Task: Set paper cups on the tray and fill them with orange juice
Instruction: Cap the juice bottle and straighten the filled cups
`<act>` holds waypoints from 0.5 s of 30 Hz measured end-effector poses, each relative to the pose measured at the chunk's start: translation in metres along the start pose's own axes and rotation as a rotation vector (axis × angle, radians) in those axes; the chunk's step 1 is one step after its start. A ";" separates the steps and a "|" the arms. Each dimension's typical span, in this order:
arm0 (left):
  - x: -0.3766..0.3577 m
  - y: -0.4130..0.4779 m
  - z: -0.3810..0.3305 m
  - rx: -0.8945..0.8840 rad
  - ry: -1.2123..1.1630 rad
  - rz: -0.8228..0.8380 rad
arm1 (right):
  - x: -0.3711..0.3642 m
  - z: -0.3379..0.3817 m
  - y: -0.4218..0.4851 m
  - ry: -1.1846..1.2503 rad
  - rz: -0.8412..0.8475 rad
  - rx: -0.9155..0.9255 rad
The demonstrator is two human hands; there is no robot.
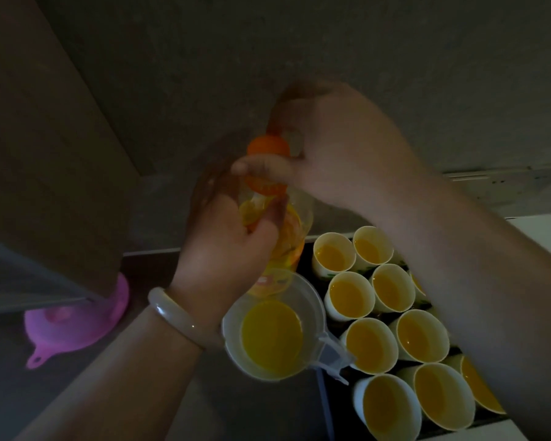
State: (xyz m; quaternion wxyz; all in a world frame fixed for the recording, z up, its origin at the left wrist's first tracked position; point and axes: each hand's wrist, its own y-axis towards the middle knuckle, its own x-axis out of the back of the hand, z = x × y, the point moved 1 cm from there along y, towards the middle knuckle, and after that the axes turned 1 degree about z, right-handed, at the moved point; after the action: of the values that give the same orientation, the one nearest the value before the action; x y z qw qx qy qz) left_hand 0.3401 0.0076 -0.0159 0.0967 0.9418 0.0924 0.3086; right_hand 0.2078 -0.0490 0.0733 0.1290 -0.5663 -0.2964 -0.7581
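Bottle of orange juice at centre, lifted above counter; L hand wraps its body, R hand grips orange cap betw. thumb & fingers; clear measuring cup, part-filled w/ juice, just near of bottle; paper cups, all holding juice, packed close on dark tray at right; pink funnel-like item at left.

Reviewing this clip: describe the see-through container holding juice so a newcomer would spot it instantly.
Start at the dark tray crowded with juice-filled paper cups at lower right. Just off its left edge, below the left hand gripping the bottle, stands the clear plastic jug. Unlike the opaque white cups, it is translucent, wider, and has a handle.
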 end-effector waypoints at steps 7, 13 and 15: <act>0.000 0.000 0.002 0.009 -0.065 0.006 | 0.015 -0.005 -0.001 0.330 0.173 0.010; 0.000 0.000 -0.002 -0.009 -0.076 -0.022 | -0.003 -0.002 0.005 0.161 0.009 0.079; -0.001 0.002 0.001 -0.041 -0.093 -0.005 | -0.010 0.002 0.003 0.184 -0.085 0.115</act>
State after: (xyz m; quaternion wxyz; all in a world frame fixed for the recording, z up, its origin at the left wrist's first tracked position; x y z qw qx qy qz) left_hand 0.3406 0.0049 -0.0165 0.1207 0.9527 0.0838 0.2660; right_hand 0.2142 -0.0512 0.0657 0.1558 -0.4728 -0.3502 -0.7934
